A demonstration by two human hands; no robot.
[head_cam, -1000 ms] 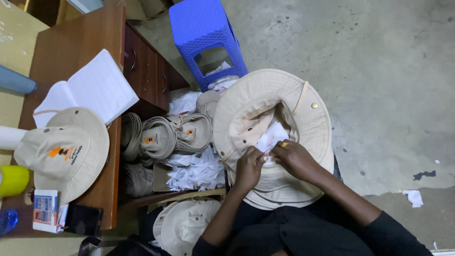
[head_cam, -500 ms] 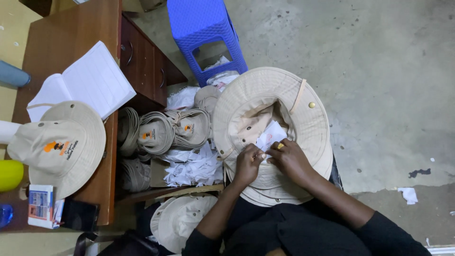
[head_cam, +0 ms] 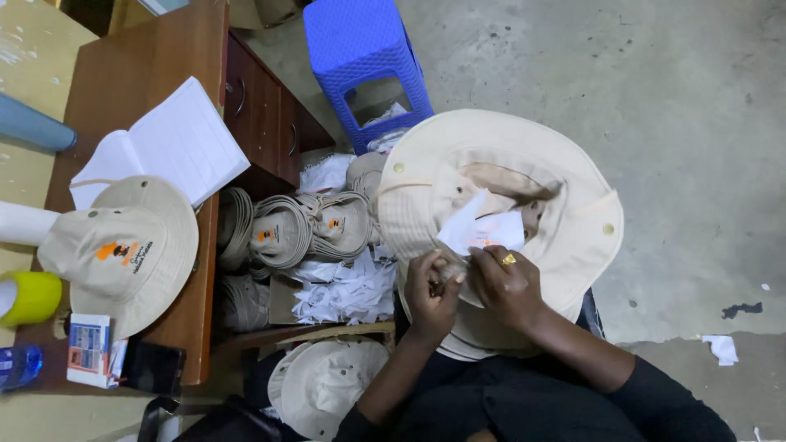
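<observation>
A beige wide-brimmed hat [head_cam: 573, 221] lies upside down on my lap, its crown facing up at me. A white paper piece [head_cam: 479, 227] sits inside the crown. My right hand [head_cam: 508, 286], with a gold ring, pinches the lower edge of that paper. My left hand [head_cam: 431, 290] is beside it, fingers curled on a small crumpled bit at the hat's inner brim. More beige hats are stacked under the top one.
A brown wooden desk [head_cam: 164, 98] at the left carries an open notebook [head_cam: 164, 147], a beige hat with an orange logo [head_cam: 123, 250], a yellow tape roll [head_cam: 29, 299] and a small box [head_cam: 88, 350]. Rolled hats [head_cam: 282, 229] and paper scraps [head_cam: 344, 290] lie beside it. A blue plastic stool [head_cam: 364, 61] stands beyond.
The view has shifted slightly. My hands stay at the hat's crown, and the white paper has been pulled a little further out.
</observation>
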